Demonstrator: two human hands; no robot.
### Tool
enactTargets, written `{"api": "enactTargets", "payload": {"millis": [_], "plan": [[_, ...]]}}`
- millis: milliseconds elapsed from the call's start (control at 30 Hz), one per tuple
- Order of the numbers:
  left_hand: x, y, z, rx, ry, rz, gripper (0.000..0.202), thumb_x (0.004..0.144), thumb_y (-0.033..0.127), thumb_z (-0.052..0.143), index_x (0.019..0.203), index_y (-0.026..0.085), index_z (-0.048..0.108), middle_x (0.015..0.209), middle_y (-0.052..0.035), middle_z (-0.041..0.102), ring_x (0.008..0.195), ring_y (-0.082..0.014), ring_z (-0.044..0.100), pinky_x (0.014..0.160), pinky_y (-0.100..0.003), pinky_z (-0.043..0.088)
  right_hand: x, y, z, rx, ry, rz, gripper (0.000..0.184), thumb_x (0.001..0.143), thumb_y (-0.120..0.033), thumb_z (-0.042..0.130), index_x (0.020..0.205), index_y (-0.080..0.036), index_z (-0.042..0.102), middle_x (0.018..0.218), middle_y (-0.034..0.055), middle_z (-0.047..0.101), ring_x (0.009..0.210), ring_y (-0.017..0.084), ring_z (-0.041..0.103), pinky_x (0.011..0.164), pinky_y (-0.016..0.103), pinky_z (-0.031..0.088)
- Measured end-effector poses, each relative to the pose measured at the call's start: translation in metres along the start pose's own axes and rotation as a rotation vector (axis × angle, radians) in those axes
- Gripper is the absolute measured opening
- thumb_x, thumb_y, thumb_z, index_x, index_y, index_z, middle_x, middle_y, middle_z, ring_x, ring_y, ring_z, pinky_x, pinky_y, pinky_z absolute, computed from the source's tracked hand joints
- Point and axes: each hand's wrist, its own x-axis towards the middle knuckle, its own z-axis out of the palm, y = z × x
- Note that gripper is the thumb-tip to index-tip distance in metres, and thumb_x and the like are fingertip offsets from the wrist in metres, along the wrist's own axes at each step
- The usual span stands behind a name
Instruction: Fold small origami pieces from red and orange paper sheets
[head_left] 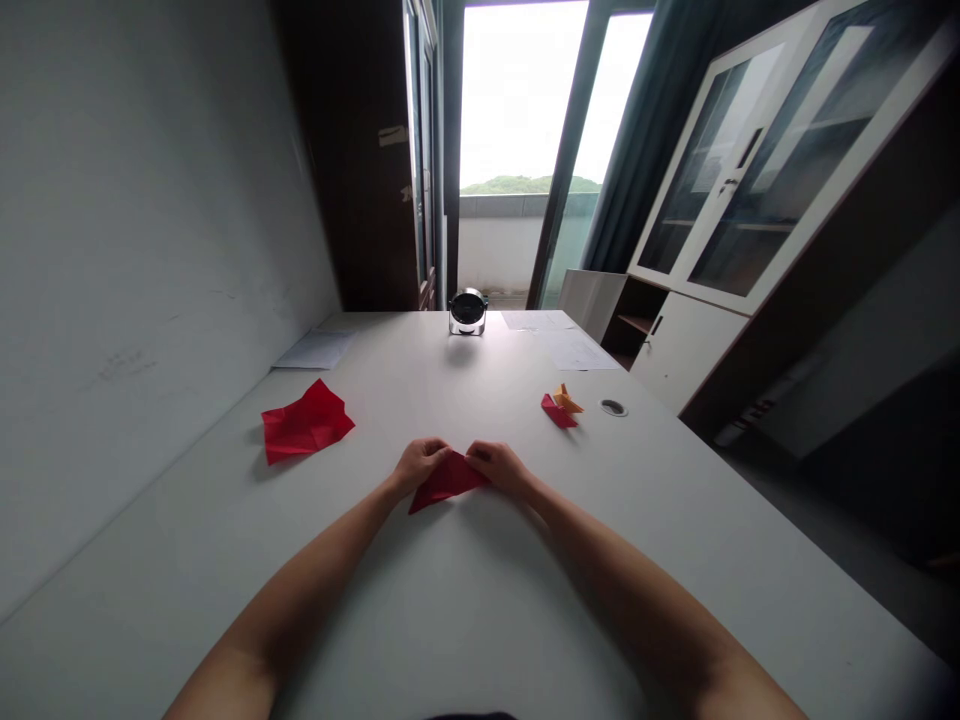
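Just below the frame's centre, the left hand [421, 466] and right hand [501, 467] are pinching the folded red paper [450, 479] near its top. It is looking light, thin and easily creased, its edges suiting gentle fingertips.

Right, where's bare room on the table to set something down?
Bare: between the device and held paper; between left forearm and right forearm; outside the right forearm, nearer than the hole. Crowded: between left hand and right hand, and left of the hole, where folded shapes sit.
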Motion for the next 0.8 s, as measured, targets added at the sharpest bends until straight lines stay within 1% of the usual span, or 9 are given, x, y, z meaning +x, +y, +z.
{"api": "enactTargets", "payload": {"millis": [200, 333, 533, 700, 800], "plan": [[-0.0009, 0.0013, 0.0029, 0.098, 0.008, 0.024, 0.033, 0.084, 0.046, 0.058, 0.083, 0.016, 0.071, 0.078, -0.0037, 0.07, 0.069, -0.0151, 0.059, 0.058, -0.022, 0.041, 0.0005, -0.0011, 0.0015, -0.054, 0.009, -0.014, 0.021, 0.086, -0.035, 0.056, 0.08, -0.018, 0.068, 0.067, -0.0018, 0.063, 0.06, 0.011, 0.049, 0.058, 0.022, 0.037], [-0.0006, 0.0009, 0.0051, 0.124, 0.016, 0.048, 0.031, 0.084, 0.044, 0.058, 0.082, 0.016, 0.071, 0.077, -0.0028, 0.069, 0.069, -0.0147, 0.058, 0.059, -0.022, 0.041, 0.0002, -0.0019, 0.0019, -0.058, 0.013, -0.014, 0.021, 0.086, -0.034, 0.056, 0.079, -0.018, 0.068, 0.066, -0.0022, 0.062, 0.059, 0.011, 0.048, 0.056, 0.022, 0.036], [-0.0006, 0.004, 0.0044, 0.076, 0.064, 0.043, 0.031, 0.082, 0.045, 0.061, 0.08, 0.016, 0.071, 0.075, -0.0039, 0.069, 0.068, -0.0152, 0.058, 0.058, -0.023, 0.041, 0.0, -0.0054, 0.0016, -0.037, 0.032, -0.014, 0.021, 0.086, -0.034, 0.056, 0.077, -0.018, 0.066, 0.065, -0.002, 0.061, 0.059, 0.011, 0.047, 0.056, 0.022, 0.036], [-0.0008, 0.0086, 0.0062, 0.007, 0.03, 0.024, 0.031, 0.081, 0.045, 0.062, 0.08, 0.015, 0.071, 0.076, -0.005, 0.069, 0.066, -0.0155, 0.058, 0.057, -0.023, 0.042, -0.0004, -0.0088, 0.0023, -0.036, 0.055, -0.017, 0.022, 0.085, -0.036, 0.057, 0.076, -0.018, 0.067, 0.065, -0.0011, 0.062, 0.059, 0.012, 0.047, 0.056, 0.022, 0.037], [-0.0004, 0.0074, 0.0095, 0.01, 0.043, 0.02, 0.031, 0.08, 0.045, 0.063, 0.078, 0.015, 0.071, 0.073, -0.0046, 0.068, 0.065, -0.0149, 0.057, 0.056, -0.023, 0.041, -0.0011, -0.0092, 0.0026, -0.04, 0.052, -0.033, 0.023, 0.085, -0.036, 0.057, 0.075, -0.017, 0.066, 0.064, -0.0012, 0.061, 0.058, 0.011, 0.047, 0.056, 0.022, 0.036]]}}
